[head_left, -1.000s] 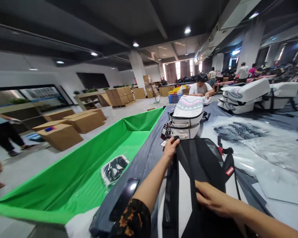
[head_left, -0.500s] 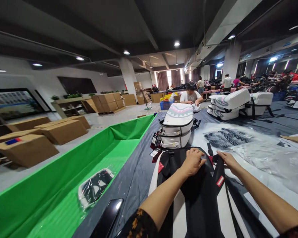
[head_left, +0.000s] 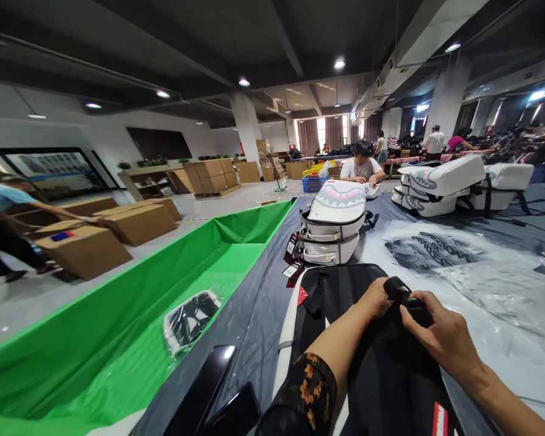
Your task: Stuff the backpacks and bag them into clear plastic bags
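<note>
Grey table cover [head_left: 272,284] runs from 6 o'clock up to 12; green fabric trough [head_left: 131,315] alongside it at 9 o'clock, a plastic-wrapped bag [head_left: 191,316] lying inside; cardboard boxes [head_left: 109,233] on the floor at 10 o'clock, a person in a blue top [head_left: 0,230] beside them; black backpack [head_left: 367,351] lies flat on the cover at 6 o'clock, back panel up, directly under both hands; stack of white shark-mouth backpacks [head_left: 333,224] just beyond it at 12 o'clock, hang tags [head_left: 293,257] dangling on the near side; another person [head_left: 362,165] seated past the stack; clear plastic bags [head_left: 481,272] spread at 3 o'clock; dark phone-like slab [head_left: 204,393] at 7 o'clock on the cover edge. Left hand [head_left: 376,298] and right hand [head_left: 440,336] meet over the bag's upper half; both clenched on a black strap [head_left: 406,297], right hand's fingers wrapped round it, left hand pinching its far end.
</note>
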The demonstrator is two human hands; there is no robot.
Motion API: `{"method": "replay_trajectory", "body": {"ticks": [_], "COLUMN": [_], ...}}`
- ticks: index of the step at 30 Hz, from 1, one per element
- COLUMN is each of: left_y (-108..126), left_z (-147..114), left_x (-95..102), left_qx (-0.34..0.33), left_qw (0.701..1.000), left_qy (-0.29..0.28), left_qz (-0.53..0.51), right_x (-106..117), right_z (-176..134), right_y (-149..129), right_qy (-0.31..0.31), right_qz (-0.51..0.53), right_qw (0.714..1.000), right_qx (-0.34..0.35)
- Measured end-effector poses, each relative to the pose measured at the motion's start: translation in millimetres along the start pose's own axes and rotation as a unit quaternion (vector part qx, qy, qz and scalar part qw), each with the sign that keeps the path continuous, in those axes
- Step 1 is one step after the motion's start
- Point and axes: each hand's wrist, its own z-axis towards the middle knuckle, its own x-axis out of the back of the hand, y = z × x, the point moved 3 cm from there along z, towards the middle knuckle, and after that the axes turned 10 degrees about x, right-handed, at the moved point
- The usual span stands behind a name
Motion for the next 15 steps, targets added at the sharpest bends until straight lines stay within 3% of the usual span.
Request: {"method": "replay_trajectory", "body": {"ticks": [3, 6, 8, 9, 11, 13, 15], "left_y": [2.9, 15.7, 33.0, 43.1, 58.2, 60.6, 54.2], "left_z": [2.3, -10.0, -24.8, -32.4, -44.7, -53.2, -59.6], "left_x": [10.2, 22.8, 29.2, 32.2, 39.4, 47.1, 53.6], "left_qx": [0.005, 0.022, -0.004, -0.028, -0.045, 0.012, 0.088], "left_qw": [1.000, 0.999, 0.998, 0.997, 0.991, 0.975, 0.960], "left_qy": [-0.026, -0.047, -0.050, -0.032, 0.066, 0.191, 0.250], "left_qz": [-0.007, -0.013, -0.037, -0.061, -0.105, -0.111, -0.088], "right_x": [7.3, 16.6, 20.3, 20.8, 20.1, 20.5, 24.3], "right_z": [-5.5, -9.3, -9.9, -9.5, -7.5, -4.6, -1.4], "right_y": [-1.4, 6.3, 12.3, 14.5, 17.0, 19.2, 23.5], "right_qy": [0.032, 0.037, 0.021, 0.009, -0.017, -0.014, 0.019], "right_qz": [-0.018, -0.021, -0.013, -0.005, 0.016, 0.029, 0.029], "right_qw": [0.999, 0.999, 0.999, 0.998, 0.996, 0.994, 0.991], "right_qx": [0.031, -0.008, -0.047, -0.063, -0.084, -0.107, -0.132]}}
